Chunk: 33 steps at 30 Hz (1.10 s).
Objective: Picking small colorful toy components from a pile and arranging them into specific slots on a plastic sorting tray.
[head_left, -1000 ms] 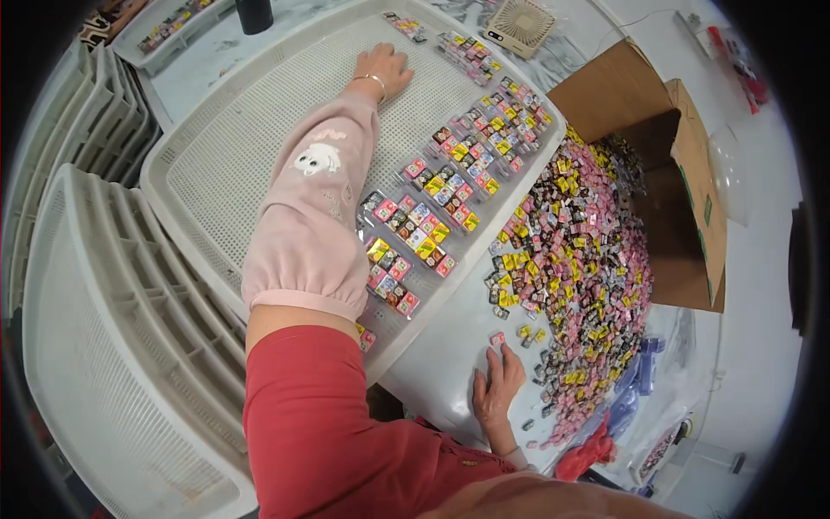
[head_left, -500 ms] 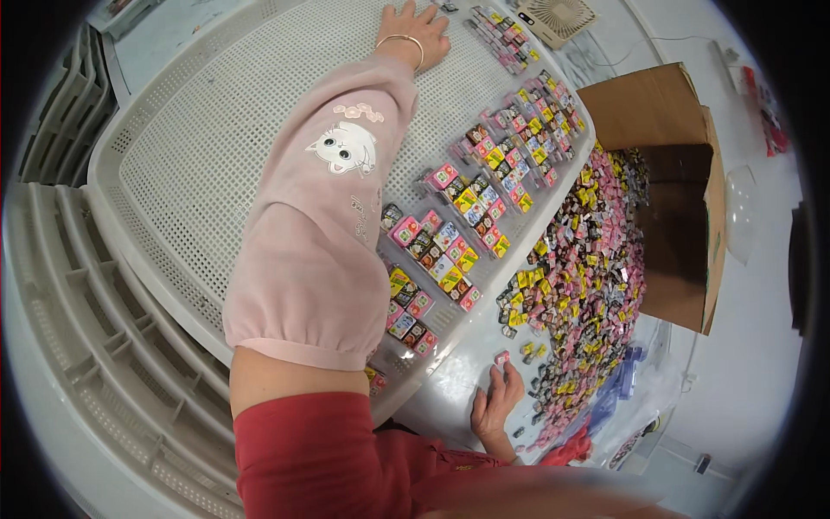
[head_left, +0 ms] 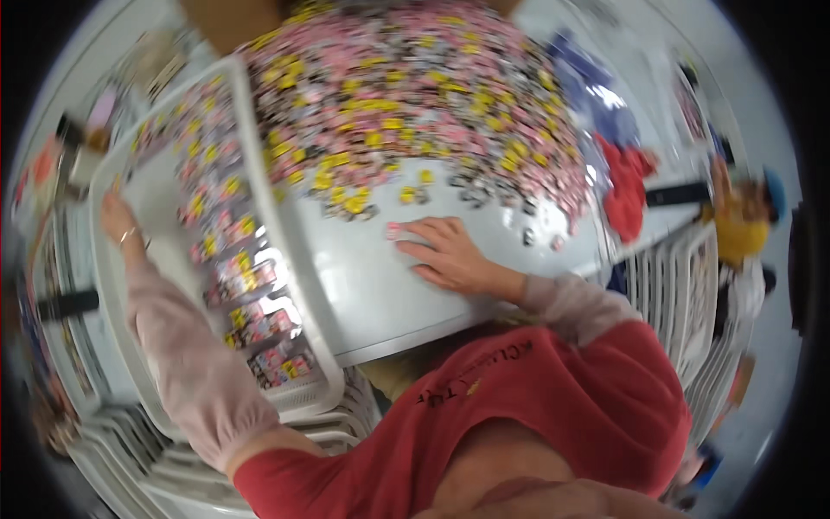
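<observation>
My left hand (head_left: 119, 218), with a bracelet at the wrist, is at the far left part of the large perforated plastic tray (head_left: 324, 381). Motion smears its fingers, and what they touch is unclear. Inside the tray, clear packs (head_left: 245, 275) of small pink, yellow, black and white blocks lie in a long row. My right hand (head_left: 450, 255) rests palm down on the white table (head_left: 363, 298), its fingers stretched out. A small pink piece (head_left: 393, 231) lies at its fingertips, and I cannot tell whether they touch it.
Beyond my right hand spreads a big heap of small wrapped pieces (head_left: 415, 95), with a cardboard box (head_left: 229, 22) behind it. Red cloth or plastic (head_left: 624, 186) and blue plastic bags (head_left: 596, 86) lie to the right. Stacked trays (head_left: 666, 294) stand at the right. A person in yellow (head_left: 742, 221) is farther off.
My view has swung right, so the heap now lies ahead and the tray at left. My left hand, spread over the tray before, is now at its far left. The right hand still lies by the pink piece.
</observation>
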Motion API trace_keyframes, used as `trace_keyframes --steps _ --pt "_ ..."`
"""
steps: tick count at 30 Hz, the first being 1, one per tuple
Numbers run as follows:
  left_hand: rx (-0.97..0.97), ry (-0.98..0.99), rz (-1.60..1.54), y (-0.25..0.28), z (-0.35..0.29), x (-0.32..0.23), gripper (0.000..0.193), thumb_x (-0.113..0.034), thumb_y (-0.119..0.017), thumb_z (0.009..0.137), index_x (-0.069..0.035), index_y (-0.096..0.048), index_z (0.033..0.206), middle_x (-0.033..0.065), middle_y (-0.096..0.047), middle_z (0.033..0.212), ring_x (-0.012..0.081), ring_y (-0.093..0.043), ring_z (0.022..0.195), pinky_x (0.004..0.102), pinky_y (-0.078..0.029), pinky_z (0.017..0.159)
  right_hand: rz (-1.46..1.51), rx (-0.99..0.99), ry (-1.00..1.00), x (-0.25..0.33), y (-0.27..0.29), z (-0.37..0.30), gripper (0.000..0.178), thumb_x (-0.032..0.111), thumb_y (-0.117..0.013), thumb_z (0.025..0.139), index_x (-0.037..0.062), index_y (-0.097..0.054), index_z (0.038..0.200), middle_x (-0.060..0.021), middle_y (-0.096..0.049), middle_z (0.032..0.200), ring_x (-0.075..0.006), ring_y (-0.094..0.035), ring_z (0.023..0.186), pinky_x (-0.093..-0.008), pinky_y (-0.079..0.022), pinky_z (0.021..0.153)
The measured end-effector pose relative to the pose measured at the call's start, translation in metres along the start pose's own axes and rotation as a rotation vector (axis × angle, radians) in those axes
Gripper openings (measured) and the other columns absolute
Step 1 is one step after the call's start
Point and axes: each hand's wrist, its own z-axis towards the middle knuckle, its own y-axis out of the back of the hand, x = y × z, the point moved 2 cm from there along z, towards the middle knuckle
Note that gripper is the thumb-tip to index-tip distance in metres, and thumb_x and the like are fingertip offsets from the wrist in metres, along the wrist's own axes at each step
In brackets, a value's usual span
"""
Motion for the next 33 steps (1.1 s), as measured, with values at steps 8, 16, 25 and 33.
trace_keyframes --steps 8,16,25,33 --pt "0.338 -0.500 -0.831 0.101 -0.108 -0.387 0.025 -0.015 -0.059 0.093 0.001 -0.066 0.112 0.0049 -0.067 0.107 0.0090 -0.058 0.098 0.0235 -0.045 0.086 0.504 -0.304 -0.072 -0.050 -0.007 -0.018 0.031 0.016 -0.069 0.075 0.0105 -0.065 0.105 -0.0106 -0.062 0.112 -0.0277 -0.058 0.102 -0.0418 -0.046 0.085" --pt "0.746 -0.558 -1.079 0.119 -0.318 -0.513 0.018 -0.008 -0.063 0.089 -0.003 -0.069 0.104 0.0050 -0.070 0.095 0.0082 -0.062 0.080 0.0231 -0.049 0.072 -0.558 -0.674 -0.797 -0.215 0.158 -0.181 0.019 0.026 -0.067 0.078 0.0088 -0.071 0.085 -0.0121 -0.065 0.095 -0.0328 -0.064 0.084 -0.0459 -0.051 0.070" --pt "0.785 -0.571 -0.820 0.140 -0.513 -0.431 0.018 -0.001 -0.062 0.082 -0.001 -0.067 0.098 0.0114 -0.067 0.093 0.0238 -0.064 0.088 0.0325 -0.049 0.080 -0.598 -0.610 -0.823 -0.238 0.159 -0.171 0.035 0.044 -0.065 0.080 0.0096 -0.071 0.087 -0.0141 -0.066 0.093 -0.0330 -0.065 0.086 -0.0477 -0.050 0.070" --pt "0.465 -0.468 -0.572 0.170 -0.543 -0.350 0.019 0.004 -0.063 0.074 -0.002 -0.065 0.092 0.0115 -0.061 0.101 0.0297 -0.057 0.101 0.0391 -0.043 0.086 -0.365 -0.230 -1.057 -0.256 0.166 -0.178 0.030 0.037 -0.059 0.085 0.0094 -0.068 0.092 -0.0161 -0.067 0.100 -0.0369 -0.064 0.094 -0.0477 -0.051 0.077"
